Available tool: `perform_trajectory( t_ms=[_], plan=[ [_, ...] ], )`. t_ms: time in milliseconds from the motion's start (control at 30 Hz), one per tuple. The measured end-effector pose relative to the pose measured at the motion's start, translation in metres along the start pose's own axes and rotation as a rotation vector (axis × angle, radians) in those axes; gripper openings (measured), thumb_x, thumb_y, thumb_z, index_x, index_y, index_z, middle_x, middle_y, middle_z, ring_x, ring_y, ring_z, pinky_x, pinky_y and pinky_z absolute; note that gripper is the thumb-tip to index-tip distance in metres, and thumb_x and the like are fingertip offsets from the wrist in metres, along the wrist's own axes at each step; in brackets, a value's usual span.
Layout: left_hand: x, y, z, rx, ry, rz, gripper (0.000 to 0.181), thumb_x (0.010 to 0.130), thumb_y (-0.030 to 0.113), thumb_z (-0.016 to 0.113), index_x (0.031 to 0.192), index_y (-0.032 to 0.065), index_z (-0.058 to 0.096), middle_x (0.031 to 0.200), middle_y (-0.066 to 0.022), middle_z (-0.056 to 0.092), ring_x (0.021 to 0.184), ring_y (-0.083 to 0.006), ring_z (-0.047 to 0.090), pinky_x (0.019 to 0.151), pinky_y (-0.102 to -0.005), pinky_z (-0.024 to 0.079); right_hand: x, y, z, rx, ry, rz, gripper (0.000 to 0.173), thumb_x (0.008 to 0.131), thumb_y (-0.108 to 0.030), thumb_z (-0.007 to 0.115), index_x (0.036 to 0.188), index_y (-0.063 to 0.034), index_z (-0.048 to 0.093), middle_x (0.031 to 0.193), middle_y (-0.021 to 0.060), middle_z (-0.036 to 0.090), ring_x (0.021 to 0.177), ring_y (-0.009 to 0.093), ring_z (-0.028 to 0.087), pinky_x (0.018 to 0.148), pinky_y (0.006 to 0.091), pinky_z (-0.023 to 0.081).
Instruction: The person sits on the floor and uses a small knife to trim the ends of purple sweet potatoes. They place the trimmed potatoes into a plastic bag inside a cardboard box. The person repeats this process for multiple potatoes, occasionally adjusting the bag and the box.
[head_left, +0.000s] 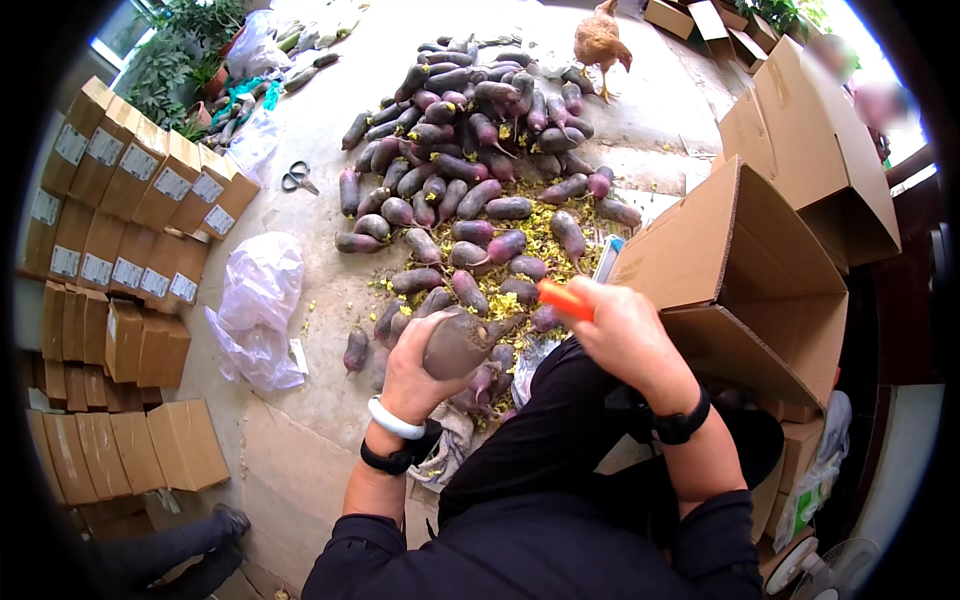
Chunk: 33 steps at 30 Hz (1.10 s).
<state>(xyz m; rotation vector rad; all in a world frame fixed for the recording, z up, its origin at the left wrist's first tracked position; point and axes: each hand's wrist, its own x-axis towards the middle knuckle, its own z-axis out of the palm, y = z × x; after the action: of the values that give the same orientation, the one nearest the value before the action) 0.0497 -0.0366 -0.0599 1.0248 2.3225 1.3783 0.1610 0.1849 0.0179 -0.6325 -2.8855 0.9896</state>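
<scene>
My left hand (409, 375) grips a large, dark, round-ended radish (456, 346), its cut crown turned up towards me. Around the wrist are a pale bangle (395, 420) and a black band. In my right hand (619, 330) is a tool with an orange handle (564, 300); whether it has a blade cannot be made out. The tool is to the right of the radish and apart from it. Beyond both hands, a big heap of purple-black radishes (457, 165) spreads over the floor, with yellow-green leaf trimmings (536, 232) scattered among them.
Open cardboard boxes (675, 259) stand close on my right. Stacked labelled cartons (112, 187) line the left. A plastic bag (262, 300) and scissors (298, 178) lie on the floor. A brown hen (600, 41) stands behind the heap. Another person's leg (172, 551) shows at lower left.
</scene>
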Motion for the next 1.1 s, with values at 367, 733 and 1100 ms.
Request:
perform_trajectory(
  t_ms=[367,733,1100],
  plan=[
    [0.049,0.031,-0.021,-0.862,-0.272,-0.464,0.067,0.068,0.012,0.071,0.126,0.0004,0.040,0.101,-0.0107,0.059,0.089,-0.0228,0.060,0.083,-0.0355,0.048,-0.088,0.030,-0.109,-0.046,0.784,0.118,0.016,0.079,-0.013,0.064,0.092,-0.0039,0.060,0.075,0.0121,0.059,0.068,0.026,0.060,0.062,0.0349,0.047],
    [0.209,0.304,0.099,0.319,-1.157,0.696,0.076,0.065,0.024,0.072,0.128,-0.0031,0.039,0.106,-0.0219,0.059,0.097,-0.0340,0.060,0.088,-0.0399,0.046,-0.188,0.185,-0.161,-0.111,1.171,0.877,0.028,0.082,-0.018,0.068,0.100,0.0014,0.058,0.086,0.0026,0.059,0.078,0.010,0.051,0.075,0.0240,0.043],
    [0.193,0.273,0.385,1.342,-1.820,0.478,0.043,0.076,0.033,0.060,0.111,0.0094,0.064,0.114,-0.0122,0.062,0.105,-0.0273,0.057,0.086,-0.0400,0.044,-0.193,0.208,-0.153,0.312,1.162,0.795,0.025,0.080,-0.011,0.069,0.096,0.0038,0.056,0.072,-0.0009,0.046,0.067,0.008,0.040,0.061,0.0237,0.038]
  ],
)
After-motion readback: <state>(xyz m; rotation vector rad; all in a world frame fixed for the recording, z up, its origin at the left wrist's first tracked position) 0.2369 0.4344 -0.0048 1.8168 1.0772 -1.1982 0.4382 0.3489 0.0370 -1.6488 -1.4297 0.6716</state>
